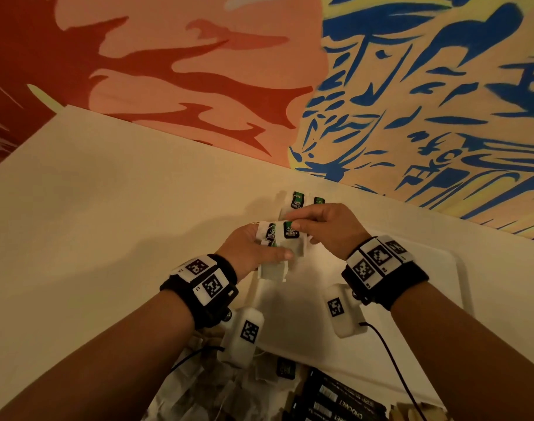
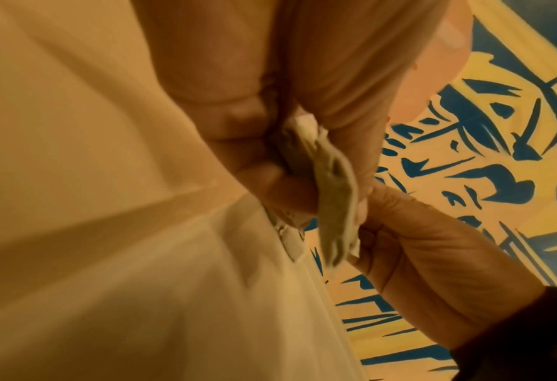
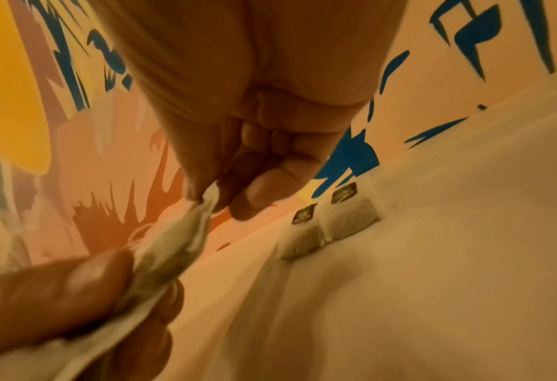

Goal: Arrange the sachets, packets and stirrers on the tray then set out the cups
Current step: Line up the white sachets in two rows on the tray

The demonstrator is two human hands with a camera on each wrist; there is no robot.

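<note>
My left hand (image 1: 259, 247) grips a small stack of tea bags (image 1: 273, 262) above the white tray (image 1: 442, 268). Each bag carries a green and black tag. My right hand (image 1: 299, 223) pinches the top edge of the front tea bag (image 1: 291, 230) in that stack. In the right wrist view the thumb and forefinger squeeze the bag's edge (image 3: 210, 198) while my left thumb (image 3: 74, 283) presses the stack. In the left wrist view the bags (image 2: 334, 196) sit between both hands. Two tea bags (image 1: 297, 200) (image 3: 348, 214) lie side by side at the tray's far edge.
A loose heap of tea bags (image 1: 223, 387) lies near the bottom of the head view, beside several black sachets (image 1: 338, 399). The tray sits on a cream table (image 1: 107, 208) against a painted wall (image 1: 411, 86). Cables hang from both wrist cameras.
</note>
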